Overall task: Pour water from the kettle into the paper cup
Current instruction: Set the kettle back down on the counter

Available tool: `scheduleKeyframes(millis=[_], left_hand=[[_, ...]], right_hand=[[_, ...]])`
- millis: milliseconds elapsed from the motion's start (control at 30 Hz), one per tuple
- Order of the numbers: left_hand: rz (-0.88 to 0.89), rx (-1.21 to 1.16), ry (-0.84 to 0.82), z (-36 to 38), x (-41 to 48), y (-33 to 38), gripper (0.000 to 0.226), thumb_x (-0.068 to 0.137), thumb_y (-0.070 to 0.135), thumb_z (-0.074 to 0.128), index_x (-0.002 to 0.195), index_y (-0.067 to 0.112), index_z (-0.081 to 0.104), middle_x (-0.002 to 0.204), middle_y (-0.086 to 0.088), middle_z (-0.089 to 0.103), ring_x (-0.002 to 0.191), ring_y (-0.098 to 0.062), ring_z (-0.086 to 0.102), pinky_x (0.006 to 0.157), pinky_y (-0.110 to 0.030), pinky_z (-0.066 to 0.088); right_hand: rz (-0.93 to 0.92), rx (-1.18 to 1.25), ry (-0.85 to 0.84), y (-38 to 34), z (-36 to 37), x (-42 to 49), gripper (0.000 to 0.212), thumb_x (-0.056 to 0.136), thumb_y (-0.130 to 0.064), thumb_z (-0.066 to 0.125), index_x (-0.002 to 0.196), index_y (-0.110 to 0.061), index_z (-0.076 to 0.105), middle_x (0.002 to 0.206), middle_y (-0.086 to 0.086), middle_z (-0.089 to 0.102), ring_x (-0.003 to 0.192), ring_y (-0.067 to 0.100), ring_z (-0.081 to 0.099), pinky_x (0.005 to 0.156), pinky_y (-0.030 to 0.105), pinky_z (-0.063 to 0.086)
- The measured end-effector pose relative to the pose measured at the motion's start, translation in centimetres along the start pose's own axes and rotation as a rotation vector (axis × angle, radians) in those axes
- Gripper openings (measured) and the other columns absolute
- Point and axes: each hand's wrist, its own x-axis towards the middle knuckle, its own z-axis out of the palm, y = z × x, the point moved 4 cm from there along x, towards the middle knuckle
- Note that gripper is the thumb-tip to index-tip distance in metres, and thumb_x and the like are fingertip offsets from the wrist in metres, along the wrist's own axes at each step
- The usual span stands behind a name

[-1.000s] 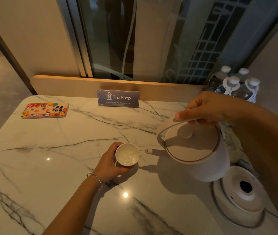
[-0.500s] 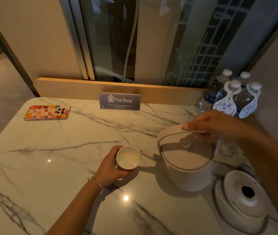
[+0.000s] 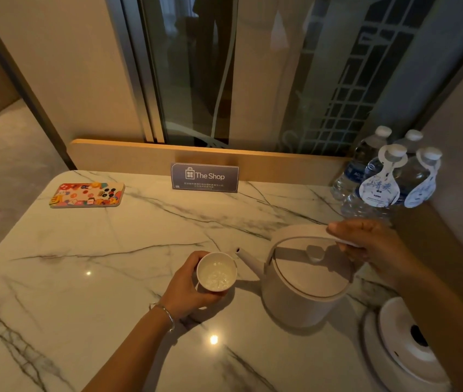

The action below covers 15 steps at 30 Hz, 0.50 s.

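Holding paper cup (image 3: 216,273) with water; kettle (image 3: 306,281) upright.

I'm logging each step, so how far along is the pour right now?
Done: the paper cup already holds water. In hand: the left hand grips the cup, and the right hand holds the handle of the kettle, which sits upright on the marble table, nothing flowing. Left: returning the kettle to its base.
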Motion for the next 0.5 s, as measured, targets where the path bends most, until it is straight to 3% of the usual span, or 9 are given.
scheduleKeyframes(millis=[133, 267, 400, 500], left_hand=[[0.0, 0.009, 0.02, 0.0, 0.0, -0.1, 0.068, 0.051, 0.026, 0.087, 0.106, 0.039, 0.05, 0.105, 0.014, 0.063, 0.099, -0.005, 0.059, 0.078, -0.015, 0.048], [-0.001, 0.012, 0.009, 0.0, 0.0, 0.1, 0.068, 0.05, 0.028, 0.087, 0.105, 0.042, 0.049, 0.106, 0.013, 0.063, 0.098, -0.003, 0.059, 0.077, -0.014, 0.048], [0.006, 0.007, 0.007, 0.0, -0.1, 0.2, 0.067, 0.05, 0.03, 0.087, 0.105, 0.04, 0.05, 0.106, 0.013, 0.062, 0.099, -0.002, 0.058, 0.078, -0.01, 0.046], [0.004, 0.006, 0.007, 0.0, -0.1, 0.2, 0.067, 0.05, 0.031, 0.087, 0.105, 0.04, 0.05, 0.105, 0.015, 0.062, 0.099, -0.001, 0.058, 0.077, -0.01, 0.046]], right_hand=[[0.018, 0.009, 0.09, 1.1, -0.7, 0.1, 0.03, 0.049, -0.044, 0.075, 0.051, -0.015, 0.067, 0.04, -0.005, 0.055, 0.04, 0.005, 0.046, 0.039, 0.012, 0.037], [0.016, -0.013, 0.086, 1.8, -0.6, 0.2, 0.053, 0.035, -0.06, 0.08, 0.053, -0.012, 0.066, 0.04, -0.005, 0.055, 0.042, 0.004, 0.049, 0.041, 0.014, 0.038], [0.013, -0.021, 0.035, 1.9, -0.8, 0.1, 0.028, 0.048, -0.037, 0.082, 0.045, -0.016, 0.063, 0.038, -0.003, 0.053, 0.038, 0.005, 0.044, 0.038, 0.014, 0.035], [0.037, -0.019, 0.015, 2.4, -1.4, -0.1, 0.03, 0.049, -0.036, 0.082, 0.046, -0.014, 0.062, 0.039, -0.003, 0.052, 0.043, 0.011, 0.046, 0.041, 0.014, 0.038]])
